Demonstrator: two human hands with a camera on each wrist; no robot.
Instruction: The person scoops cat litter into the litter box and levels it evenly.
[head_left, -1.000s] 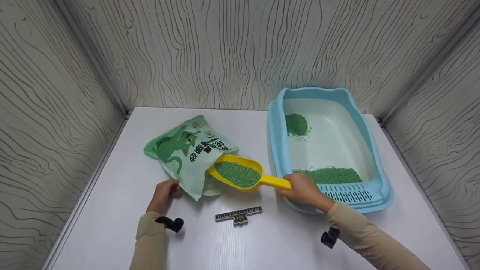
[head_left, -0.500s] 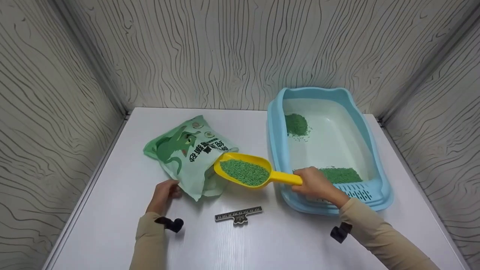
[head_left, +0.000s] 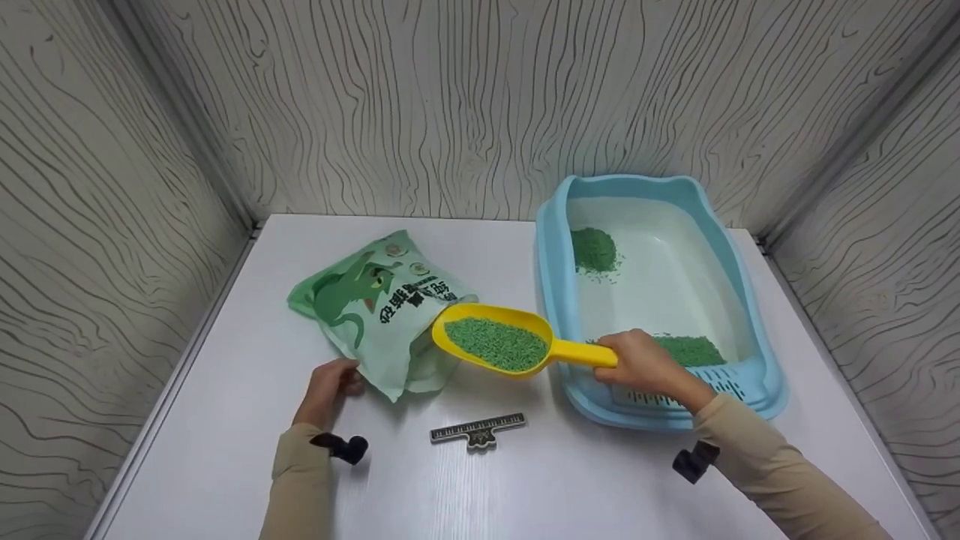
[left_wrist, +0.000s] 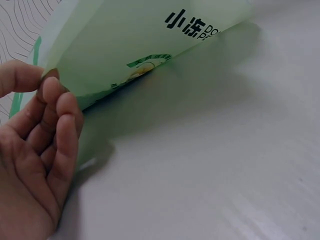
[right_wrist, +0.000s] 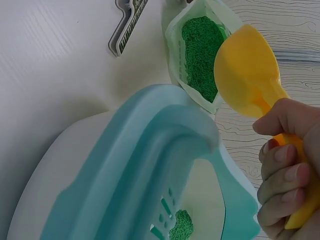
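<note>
In my right hand (head_left: 645, 365) I grip the handle of a yellow scoop (head_left: 585, 352), its bowl heaped with green litter pellets (head_left: 499, 345). The scoop hangs in the air between the bag's mouth and the litter box. My left hand (head_left: 328, 390) pinches the near edge of a pale green litter bag (head_left: 375, 307) between thumb and finger, as the left wrist view shows. The bag lies on its side. Green pellets (right_wrist: 202, 55) fill its open mouth in the right wrist view. Under my right forearm stands the front of a blue litter box (head_left: 551, 277).
A dark ruler-patterned clip (head_left: 478, 431) lies on the white table (head_left: 450, 495) in front of the bag. Inside the box are a pellet pile (head_left: 595, 250) at the back left and a strip of pellets (head_left: 690, 349) along the front. Wood-patterned walls (head_left: 480, 105) enclose the table.
My right hand has drawn the loaded scoop up and rightward, out of the bag's mouth toward the litter box. My left hand and the bag have stayed in place.
</note>
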